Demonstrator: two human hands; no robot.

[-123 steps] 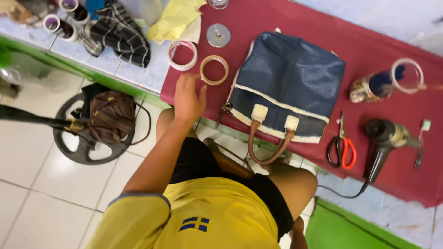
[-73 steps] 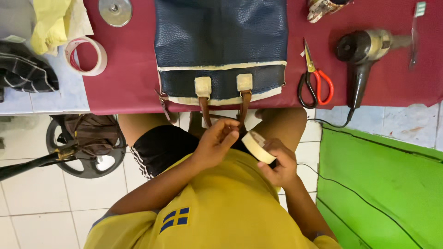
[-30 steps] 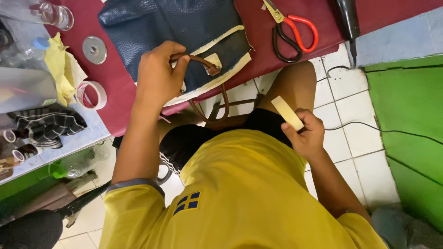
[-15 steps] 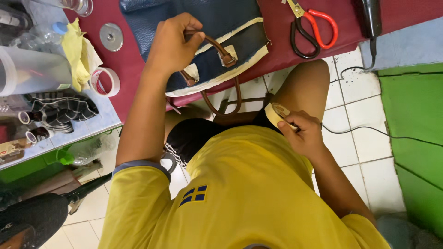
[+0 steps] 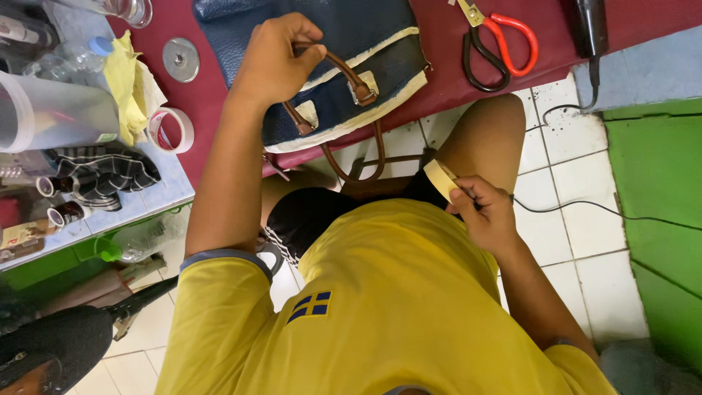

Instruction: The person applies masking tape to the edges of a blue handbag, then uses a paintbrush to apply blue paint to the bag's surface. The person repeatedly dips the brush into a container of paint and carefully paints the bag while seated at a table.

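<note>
My left hand (image 5: 274, 58) is closed around a brown leather handle (image 5: 344, 69) of a dark blue handbag (image 5: 365, 36) with cream edging, which lies on the dark red table cover (image 5: 439, 80). A second brown handle (image 5: 365, 161) hangs down over the table's edge. My right hand (image 5: 482, 212) holds a roll of beige masking tape (image 5: 441, 179) down by my knee, apart from the bag. My yellow shirt fills the lower part of the view.
Red-handled scissors (image 5: 501, 44) and a dark hair dryer (image 5: 589, 25) with its cord lie right of the bag. To the left are a tape ring (image 5: 172, 130), a metal disc (image 5: 180, 58), a yellow cloth (image 5: 128, 88), a clear plastic jug (image 5: 51, 113) and small bottles. White tiles and a green floor lie below.
My left hand rose from my lap, took the bag's handle and keeps hold of it. My right hand stays low with the tape roll. The view tilted so the bag sits higher.
</note>
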